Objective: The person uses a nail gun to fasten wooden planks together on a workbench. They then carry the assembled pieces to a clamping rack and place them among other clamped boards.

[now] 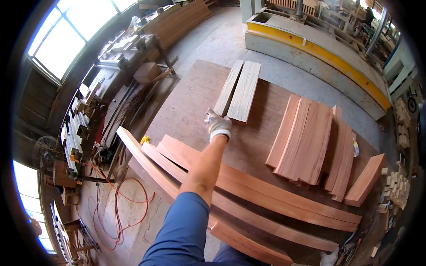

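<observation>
Two pale, flat, rough wooden planks (246, 92) are laid side by side at the far edge of a brown wooden bench (177, 108). The white-gloved left hand (217, 125) is held at their near ends; whether it is clamped on them cannot be told. By the near right corner, well apart, the white-gloved right hand (329, 258) is partly seen, its grip unclear.

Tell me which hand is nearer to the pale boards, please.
Left: the left hand is at the near ends of the pale boards; the right hand is not clearly visible.
</observation>
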Tool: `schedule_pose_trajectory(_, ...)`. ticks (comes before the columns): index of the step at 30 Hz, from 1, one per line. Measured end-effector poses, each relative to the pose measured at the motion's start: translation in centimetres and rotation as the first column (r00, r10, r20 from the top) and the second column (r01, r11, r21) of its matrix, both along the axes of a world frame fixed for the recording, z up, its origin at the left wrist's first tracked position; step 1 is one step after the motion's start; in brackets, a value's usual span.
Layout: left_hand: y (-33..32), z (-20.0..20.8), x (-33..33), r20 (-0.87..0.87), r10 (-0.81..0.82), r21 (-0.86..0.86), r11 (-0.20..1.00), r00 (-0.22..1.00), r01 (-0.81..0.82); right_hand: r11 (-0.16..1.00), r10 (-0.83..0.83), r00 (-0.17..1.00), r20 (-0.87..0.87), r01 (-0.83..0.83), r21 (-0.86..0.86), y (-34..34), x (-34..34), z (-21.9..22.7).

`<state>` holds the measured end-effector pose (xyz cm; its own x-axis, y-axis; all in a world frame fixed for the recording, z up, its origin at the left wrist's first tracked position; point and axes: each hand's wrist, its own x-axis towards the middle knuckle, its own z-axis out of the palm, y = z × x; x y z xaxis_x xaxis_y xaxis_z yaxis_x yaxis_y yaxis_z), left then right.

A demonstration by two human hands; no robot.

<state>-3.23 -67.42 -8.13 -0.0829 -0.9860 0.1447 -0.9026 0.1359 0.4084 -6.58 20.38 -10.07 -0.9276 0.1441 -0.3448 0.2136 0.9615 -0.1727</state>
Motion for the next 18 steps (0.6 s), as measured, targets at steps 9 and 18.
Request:
schedule_pose_trajectory(9, -6.1, -1.7, 1.1, 0.067, -0.207, 0.23, 0.955, 0.976, 0.187, 0.992, -0.128, 0.978, 0.164, 0.129, 0.001, -10.8, 0.5, 8.8)
schedule_pose_trajectory(18, -6.6, -2.4, 10.0, -0.851, 0.427, 0.517, 0.572, 0.307, 0.637, 0.999, 0.014, 0.996, -0.084, -0.017, -0.032, -7.7, 1.8, 4.3)
